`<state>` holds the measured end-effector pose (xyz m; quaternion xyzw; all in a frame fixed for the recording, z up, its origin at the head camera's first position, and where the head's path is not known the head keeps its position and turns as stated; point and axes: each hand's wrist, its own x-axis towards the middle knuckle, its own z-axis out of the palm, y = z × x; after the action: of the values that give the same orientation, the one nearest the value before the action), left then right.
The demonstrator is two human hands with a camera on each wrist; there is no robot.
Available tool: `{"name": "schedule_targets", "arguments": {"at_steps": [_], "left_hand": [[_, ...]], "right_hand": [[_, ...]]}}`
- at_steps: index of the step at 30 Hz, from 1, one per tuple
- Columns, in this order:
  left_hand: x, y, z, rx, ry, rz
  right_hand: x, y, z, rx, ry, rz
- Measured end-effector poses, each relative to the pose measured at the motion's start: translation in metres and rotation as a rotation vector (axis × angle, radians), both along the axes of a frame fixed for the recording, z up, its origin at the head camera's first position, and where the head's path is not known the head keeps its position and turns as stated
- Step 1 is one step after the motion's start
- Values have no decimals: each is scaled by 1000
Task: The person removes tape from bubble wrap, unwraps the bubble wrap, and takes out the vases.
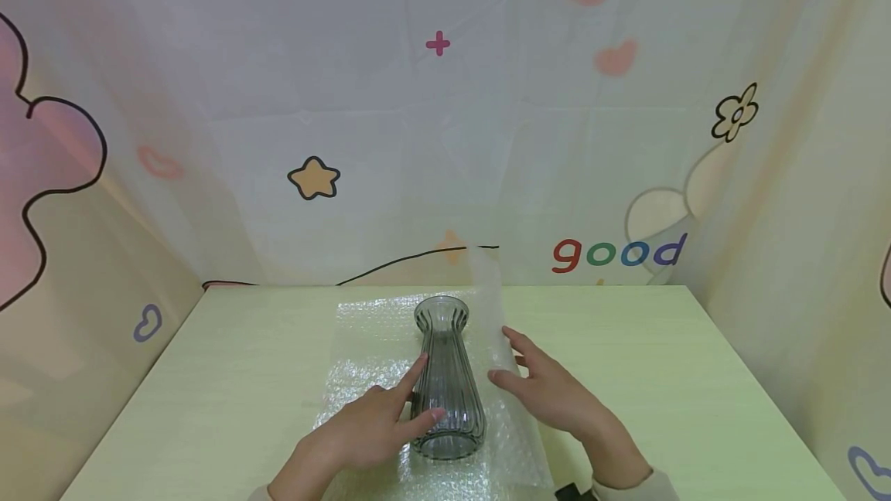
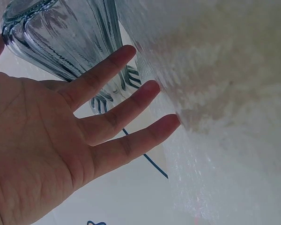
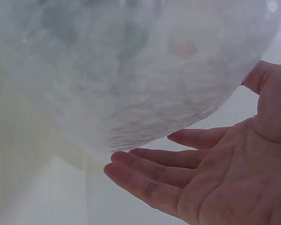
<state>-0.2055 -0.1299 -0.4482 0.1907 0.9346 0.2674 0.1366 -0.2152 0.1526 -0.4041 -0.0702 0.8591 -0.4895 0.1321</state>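
A grey ribbed glass vase (image 1: 445, 377) lies on a sheet of bubble wrap (image 1: 358, 377), mouth toward the back and base toward me. My left hand (image 1: 369, 424) rests on it, index finger along its left side and thumb over the glass near the base. In the left wrist view the other fingers are spread straight, their fingertips (image 2: 169, 123) at the bubble wrap. At the sheet's raised right edge is my right hand (image 1: 557, 393), thumb and fingers apart and extended. The right wrist view shows its straight fingers (image 3: 150, 187) along the wrap's edge, the thumb partly hidden behind it.
The pale green table (image 1: 230, 362) stretches to both sides of the wrap. Behind it hangs a printed curtain (image 1: 390, 114), with side curtains at left and right. A small black object (image 1: 576, 492) shows by the right sleeve (image 1: 643, 485).
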Motion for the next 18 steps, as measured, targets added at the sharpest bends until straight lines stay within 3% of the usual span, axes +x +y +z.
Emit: {"name": "schedule_targets", "arguments": {"at_steps": [18], "left_hand": [[0, 0, 0, -6, 0, -13]], "right_hand": [[-3, 13, 5, -3, -4, 11]]}}
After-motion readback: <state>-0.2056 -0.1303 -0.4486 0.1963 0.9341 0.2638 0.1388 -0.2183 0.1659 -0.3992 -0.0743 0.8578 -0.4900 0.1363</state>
